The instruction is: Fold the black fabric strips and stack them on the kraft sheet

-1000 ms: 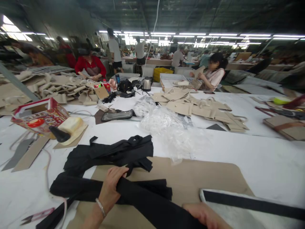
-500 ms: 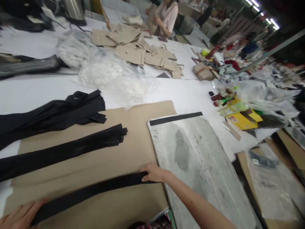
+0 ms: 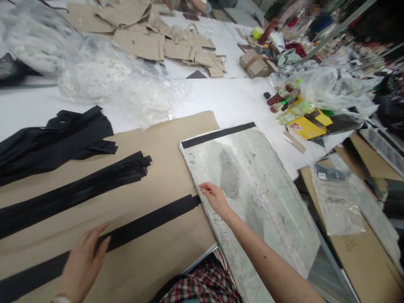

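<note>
A long black strip [image 3: 151, 219] of cloth-like material lies flat across the tan sheet [image 3: 170, 168]. Over its left part is my left hand [image 3: 83, 259], thumb and fingers apart and nothing gripped; whether it touches the strip I cannot tell. My right hand [image 3: 216, 198] is at the left edge of the stained grey-white board [image 3: 240, 168], just past the strip's right end. Its fingers are loosely stretched and hold nothing I can see. A bundle of black strips [image 3: 104, 185] lies farther up the sheet, and a looser black pile [image 3: 66, 139] lies beyond it.
A narrow black strip [image 3: 221, 134] runs along the board's far edge. Clear plastic bags [image 3: 126, 80] and tan fabric pieces [image 3: 139, 44] cover the back of the white table. To the right are a yellow box [image 3: 307, 126], bottles [image 3: 284, 93] and cardboard [image 3: 362, 252].
Both hands have let go of the strip, which now lies flat on the sheet. My left hand has moved right along it; my right hand has shifted onto the board's edge. The view has tilted down.
</note>
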`<state>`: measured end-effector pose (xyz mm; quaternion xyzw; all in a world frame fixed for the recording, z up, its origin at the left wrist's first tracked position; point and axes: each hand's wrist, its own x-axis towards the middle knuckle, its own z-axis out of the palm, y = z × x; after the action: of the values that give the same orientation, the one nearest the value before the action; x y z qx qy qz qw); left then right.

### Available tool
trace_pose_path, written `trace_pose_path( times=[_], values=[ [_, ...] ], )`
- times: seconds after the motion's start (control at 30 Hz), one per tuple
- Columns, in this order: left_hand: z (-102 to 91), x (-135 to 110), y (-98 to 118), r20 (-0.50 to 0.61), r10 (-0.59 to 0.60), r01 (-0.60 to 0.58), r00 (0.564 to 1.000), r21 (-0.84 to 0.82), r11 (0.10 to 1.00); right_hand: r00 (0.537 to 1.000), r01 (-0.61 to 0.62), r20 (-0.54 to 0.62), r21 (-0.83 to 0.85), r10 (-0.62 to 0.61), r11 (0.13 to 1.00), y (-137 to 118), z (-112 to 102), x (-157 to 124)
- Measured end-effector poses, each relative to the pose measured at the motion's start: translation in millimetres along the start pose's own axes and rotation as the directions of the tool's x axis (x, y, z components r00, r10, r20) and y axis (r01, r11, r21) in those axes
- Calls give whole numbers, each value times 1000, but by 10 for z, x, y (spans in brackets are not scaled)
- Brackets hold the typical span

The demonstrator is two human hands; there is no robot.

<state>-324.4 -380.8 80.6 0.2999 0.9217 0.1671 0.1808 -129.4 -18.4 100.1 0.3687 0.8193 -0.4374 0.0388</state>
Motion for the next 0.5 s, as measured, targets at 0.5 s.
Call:
trace_pose_path(
  times=[0.5],
  values=[
    [810, 599, 1517, 262, 62, -85, 963, 76, 993, 995, -72, -66, 115, 80, 991, 346, 107, -323]
  ],
)
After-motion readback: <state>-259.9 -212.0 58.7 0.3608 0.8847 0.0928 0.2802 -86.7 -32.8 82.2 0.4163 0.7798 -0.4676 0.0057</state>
